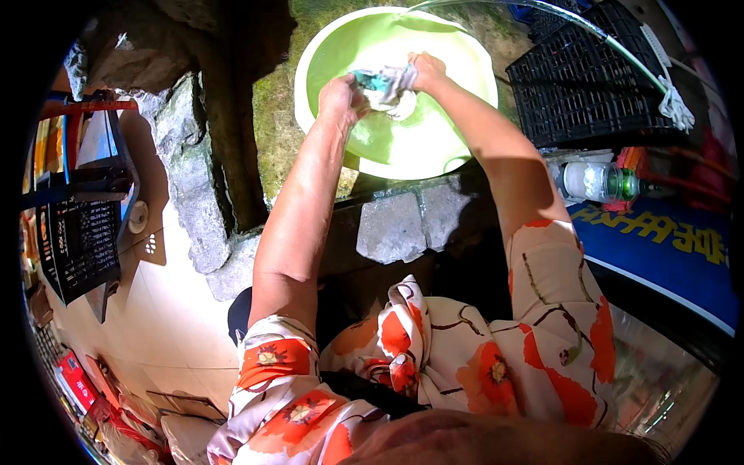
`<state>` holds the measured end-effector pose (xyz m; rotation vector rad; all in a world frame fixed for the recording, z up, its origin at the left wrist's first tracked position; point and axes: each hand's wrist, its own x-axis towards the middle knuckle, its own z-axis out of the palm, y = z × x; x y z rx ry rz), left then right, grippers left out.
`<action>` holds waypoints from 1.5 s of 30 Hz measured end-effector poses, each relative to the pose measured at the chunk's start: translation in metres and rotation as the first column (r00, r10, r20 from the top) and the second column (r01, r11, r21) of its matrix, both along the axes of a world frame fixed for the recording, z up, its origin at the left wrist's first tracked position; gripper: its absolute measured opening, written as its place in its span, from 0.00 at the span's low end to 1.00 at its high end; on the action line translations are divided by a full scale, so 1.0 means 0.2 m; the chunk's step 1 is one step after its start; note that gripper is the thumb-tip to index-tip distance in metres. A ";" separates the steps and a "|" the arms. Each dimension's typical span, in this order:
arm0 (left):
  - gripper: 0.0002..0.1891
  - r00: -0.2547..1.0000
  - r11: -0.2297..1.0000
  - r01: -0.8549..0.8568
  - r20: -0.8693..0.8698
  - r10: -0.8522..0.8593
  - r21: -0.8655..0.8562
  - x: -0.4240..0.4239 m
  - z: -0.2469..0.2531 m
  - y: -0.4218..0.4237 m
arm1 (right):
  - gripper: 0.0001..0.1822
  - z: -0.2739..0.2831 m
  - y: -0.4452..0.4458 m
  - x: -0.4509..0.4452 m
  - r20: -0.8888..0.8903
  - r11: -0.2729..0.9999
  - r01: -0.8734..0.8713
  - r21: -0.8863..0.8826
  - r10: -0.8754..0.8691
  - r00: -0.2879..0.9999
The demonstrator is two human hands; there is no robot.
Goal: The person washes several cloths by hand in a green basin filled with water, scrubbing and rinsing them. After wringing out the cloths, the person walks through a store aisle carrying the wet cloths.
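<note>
Both of my hands grip a wet, bunched cloth (386,87), white and grey with a teal patch, over a round light-green plastic basin (308,99). My left hand (340,99) holds the cloth's left side, and my right hand (427,70) holds its right side. Glare hides much of the basin's inside, so how much water it holds is unclear. A clear hose (572,17) arches in from the right, its end at the basin's back rim.
A black plastic crate (587,81) stands right of the basin. Near it lie a clear plastic bottle (587,180) and a blue board with yellow writing (657,250). Rough stone edging (192,174) runs at the left. Stone blocks (395,226) lie before the basin. Another black crate (81,250) is further left.
</note>
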<state>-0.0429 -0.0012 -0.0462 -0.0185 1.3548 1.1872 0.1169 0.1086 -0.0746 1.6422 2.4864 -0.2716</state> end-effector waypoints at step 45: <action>0.12 0.989 0.990 -0.132 0.071 0.128 0.046 -0.13 0.07 0.02 | 0.34 -0.38 -0.05 0.16 -0.293 0.879 -0.153 -0.452 0.016 0.956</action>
